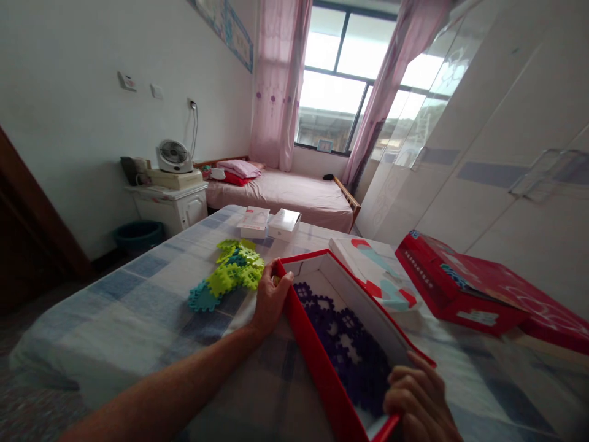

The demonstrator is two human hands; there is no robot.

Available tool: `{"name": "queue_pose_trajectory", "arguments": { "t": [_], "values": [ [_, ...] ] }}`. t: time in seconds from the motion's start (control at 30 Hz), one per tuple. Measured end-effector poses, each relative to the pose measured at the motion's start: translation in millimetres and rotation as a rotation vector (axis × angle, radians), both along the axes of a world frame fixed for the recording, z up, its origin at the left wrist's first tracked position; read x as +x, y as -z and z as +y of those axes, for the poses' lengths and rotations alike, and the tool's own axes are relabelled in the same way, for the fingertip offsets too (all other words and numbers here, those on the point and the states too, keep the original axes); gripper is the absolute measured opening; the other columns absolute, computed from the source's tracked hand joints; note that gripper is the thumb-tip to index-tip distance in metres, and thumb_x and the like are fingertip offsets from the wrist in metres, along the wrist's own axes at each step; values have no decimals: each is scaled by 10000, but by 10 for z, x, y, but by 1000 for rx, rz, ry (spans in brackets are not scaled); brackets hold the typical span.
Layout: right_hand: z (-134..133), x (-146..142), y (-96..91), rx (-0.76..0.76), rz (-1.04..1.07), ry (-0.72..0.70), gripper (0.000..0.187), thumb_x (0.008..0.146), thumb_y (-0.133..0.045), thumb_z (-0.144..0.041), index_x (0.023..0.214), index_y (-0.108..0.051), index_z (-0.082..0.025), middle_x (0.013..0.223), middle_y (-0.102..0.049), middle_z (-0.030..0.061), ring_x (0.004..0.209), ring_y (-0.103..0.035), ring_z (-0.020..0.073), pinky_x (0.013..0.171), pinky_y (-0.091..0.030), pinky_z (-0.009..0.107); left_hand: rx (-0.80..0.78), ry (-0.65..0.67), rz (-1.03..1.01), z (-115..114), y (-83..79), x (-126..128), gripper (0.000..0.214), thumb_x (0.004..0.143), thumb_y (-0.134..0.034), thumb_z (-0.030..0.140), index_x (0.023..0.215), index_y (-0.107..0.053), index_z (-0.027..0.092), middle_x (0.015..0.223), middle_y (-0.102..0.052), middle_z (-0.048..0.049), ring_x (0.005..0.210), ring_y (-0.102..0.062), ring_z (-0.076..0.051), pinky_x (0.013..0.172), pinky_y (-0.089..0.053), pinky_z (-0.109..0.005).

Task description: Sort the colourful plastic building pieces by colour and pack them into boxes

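Note:
A long red box (309, 351) with a white inside lies at a slant in front of me, its top uncovered. Dark purple interlocking plastic pieces (344, 344) cover much of its floor. My left hand (270, 298) is closed on the far left corner, thumb over the rim. At the near right end, my right hand (421, 393) grips the wall, fingers curled over the edge. Just left of the box, a loose heap of lime green plastic pieces (224, 279) rests on the checked cloth, with teal pieces (204, 298) among and beside them.
Two small white boxes (284, 224) stand at the table's far edge. Right of the red box lie a flat white box (377, 270) and a larger red carton (460, 288). Beyond are a bed (294, 193), a cabinet with a fan (175, 156), and wardrobes (515, 141).

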State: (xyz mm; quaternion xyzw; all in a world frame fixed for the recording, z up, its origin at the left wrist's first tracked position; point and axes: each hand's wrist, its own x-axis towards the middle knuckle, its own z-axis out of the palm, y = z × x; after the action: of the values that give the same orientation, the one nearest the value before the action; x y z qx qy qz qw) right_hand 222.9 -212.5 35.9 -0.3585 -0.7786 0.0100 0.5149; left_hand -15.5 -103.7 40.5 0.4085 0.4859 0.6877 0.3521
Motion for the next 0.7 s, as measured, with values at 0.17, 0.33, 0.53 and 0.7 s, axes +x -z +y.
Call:
{"name": "queue_pose_trajectory", "arguments": {
  "t": [0.17,0.33,0.53,0.7],
  "values": [
    [255,31,-364,175,81,-68,258,824,-399,-160,577,-449,-218,521,-409,-3,557,-433,162,746,-395,435,-46,39,147,1,-20,-29,489,820,-483,443,1195,-482,129,1042,-607,-110,996,-570,-245,895,-434,-368],
    [577,52,-1209,336,-293,-231,187,747,-476,-56,627,-471,-198,597,-446,12,611,-453,159,662,-407,381,70,-123,497,-17,-186,-261,521,856,-432,439,1268,-457,121,1328,-443,-155,1290,-331,-275,1089,-204,-441],
    [846,-534,-1958,554,-843,-291,270,838,-516,-179,572,-475,-203,544,-420,-14,567,-357,131,609,-340,324,158,-316,802,-27,-344,-987,420,847,-437,430,1144,-584,172,1335,-447,-96,1281,-329,-266,1103,-179,-417],
    [937,-1049,-2084,636,-1071,-369,392,907,-438,-278,532,-503,-185,529,-450,-20,554,-333,112,647,-314,321,72,-347,818,52,16,-1437,350,817,-487,430,1033,-636,199,1192,-568,-114,1229,-391,-292,1103,-173,-449]
  ]
}}
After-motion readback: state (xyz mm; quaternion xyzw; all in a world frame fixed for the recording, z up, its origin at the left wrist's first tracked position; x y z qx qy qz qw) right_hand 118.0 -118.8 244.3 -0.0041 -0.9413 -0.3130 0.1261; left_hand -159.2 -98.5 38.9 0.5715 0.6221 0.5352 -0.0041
